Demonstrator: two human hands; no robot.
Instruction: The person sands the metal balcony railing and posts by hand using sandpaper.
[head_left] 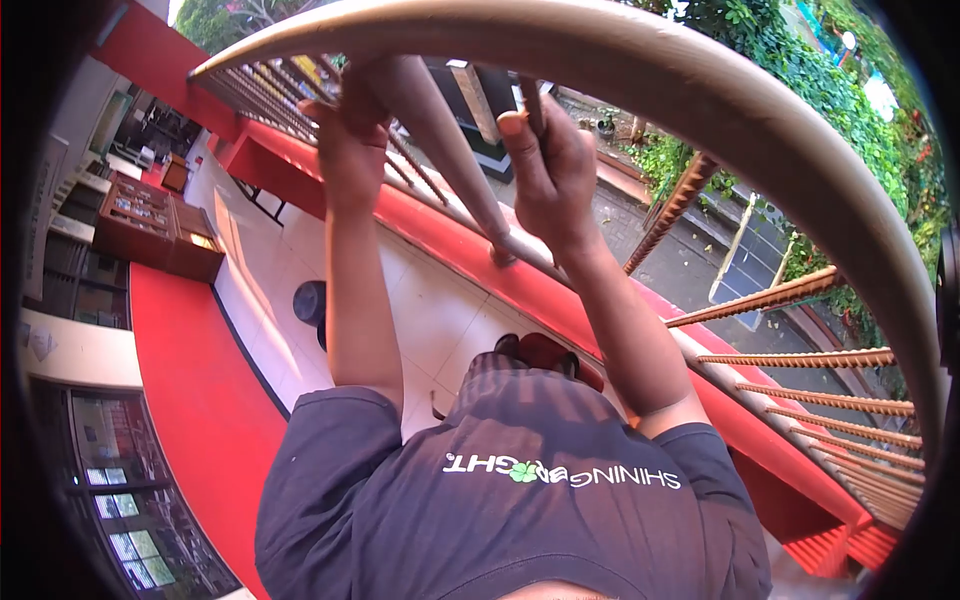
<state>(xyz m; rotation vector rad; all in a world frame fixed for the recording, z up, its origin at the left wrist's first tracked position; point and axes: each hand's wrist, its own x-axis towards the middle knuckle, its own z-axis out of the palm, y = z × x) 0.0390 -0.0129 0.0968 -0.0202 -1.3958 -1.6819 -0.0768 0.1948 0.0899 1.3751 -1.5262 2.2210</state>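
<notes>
A curved metal railing runs across the upper part of the view, with a thick handrail and ribbed upright bars below it. My left hand is closed on the railing under the handrail, beside a thick smooth post; shadow hides most of its fingers. My right hand wraps round a thin upright bar just under the handrail, thumb tip raised. Both forearms reach up from a dark printed T-shirt.
A red ledge runs along the railing's foot. Pale floor tiles lie below, with a dark round object on them. At left stand a wooden cabinet and a red wall band. Green plants grow beyond the railing.
</notes>
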